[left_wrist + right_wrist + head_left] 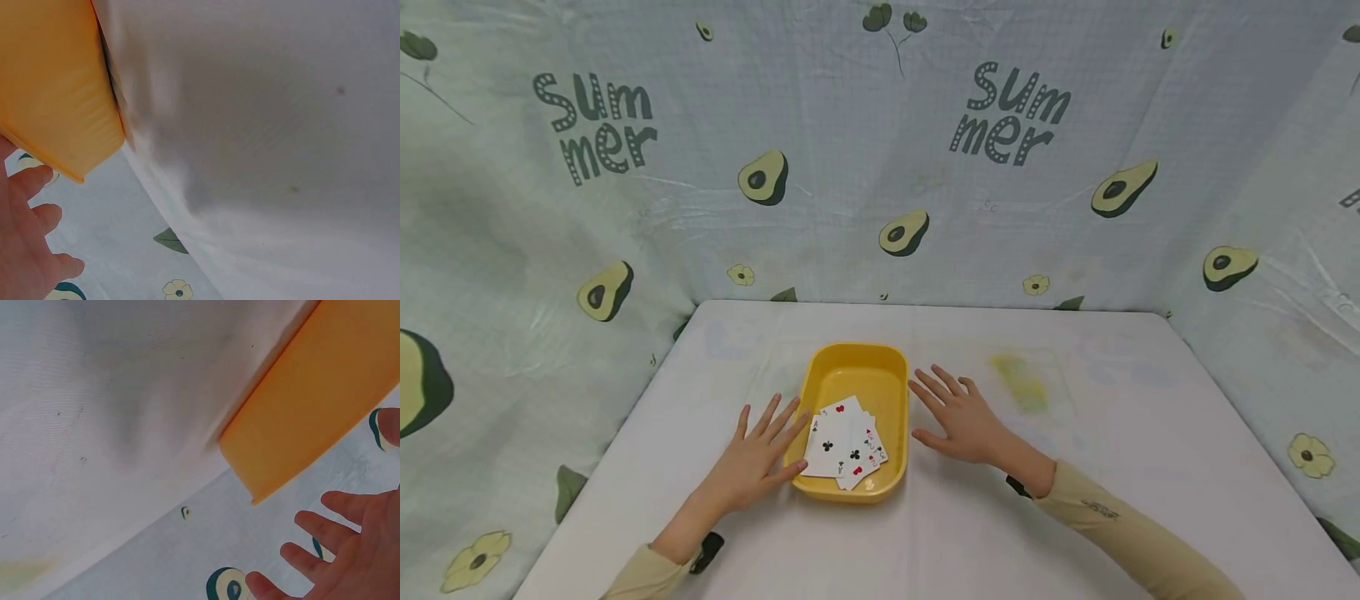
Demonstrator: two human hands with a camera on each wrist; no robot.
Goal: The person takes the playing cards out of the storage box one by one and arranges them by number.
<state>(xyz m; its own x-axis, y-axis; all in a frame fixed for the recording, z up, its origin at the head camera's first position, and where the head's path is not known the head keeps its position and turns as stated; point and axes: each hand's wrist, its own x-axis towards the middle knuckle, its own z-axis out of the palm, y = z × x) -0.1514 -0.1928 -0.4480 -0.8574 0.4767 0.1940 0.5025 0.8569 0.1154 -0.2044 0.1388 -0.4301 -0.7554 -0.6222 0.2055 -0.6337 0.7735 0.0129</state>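
A yellow plastic tray (891, 400) stands on the white table, left of the middle in the head view. Several playing cards (842, 442) lie overlapped and face up in its near half, clubs and hearts showing. My left hand (748, 467) is spread at the tray's left side, with fingertips over or at the rim; whether they touch it I cannot tell. To the right of the tray my right hand (962, 421) hovers with fingers spread and nothing held. Both wrist views show the tray's outer wall (56, 81) beside the spread fingers.
The white table (1120, 433) extends to both sides, its far edge meeting a cloth backdrop (835, 100) printed with avocados and lettering. A yellow-green patch (1021, 382) marks the tabletop right of the tray. Dark wrist straps (707, 552) sit at the sleeves.
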